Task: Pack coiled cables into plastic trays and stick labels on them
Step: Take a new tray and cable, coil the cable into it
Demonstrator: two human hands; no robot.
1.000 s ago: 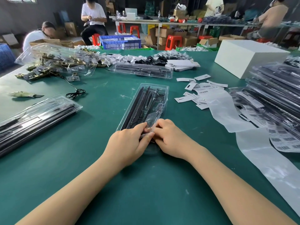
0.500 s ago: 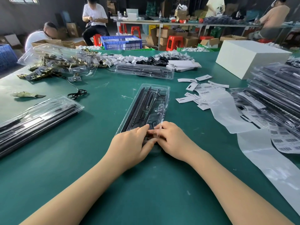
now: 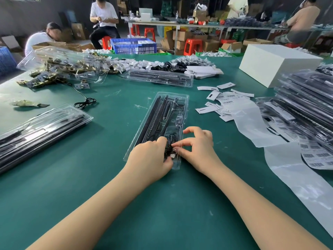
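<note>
Head view: close to me, my left hand [image 3: 150, 157] curls its fingers on the near end of the clear plastic tray [image 3: 163, 121]. Just beside it, my right hand [image 3: 197, 147] pinches with thumb and first finger, while its other fingers are lifted and spread. Between the two sets of fingertips sits the coiled cable [image 3: 169, 145], a small black bundle, down in the tray's near pocket. I think the cable is light, soft and springy, so it may pop back up. I would press it from the top and hold the tray by its rim. The tray looks thin and bendy, and a hard squeeze could dent it.

Past my fingertips, long black sticks lie in the tray's far part. Off to the right of my right hand, loose labels [image 3: 224, 100] lie on the green table [image 3: 111, 177], well apart from the tray. Further right is a stack of packed trays [image 3: 302, 98]. Far beyond my fingers stands a white box [image 3: 277, 64].
</note>
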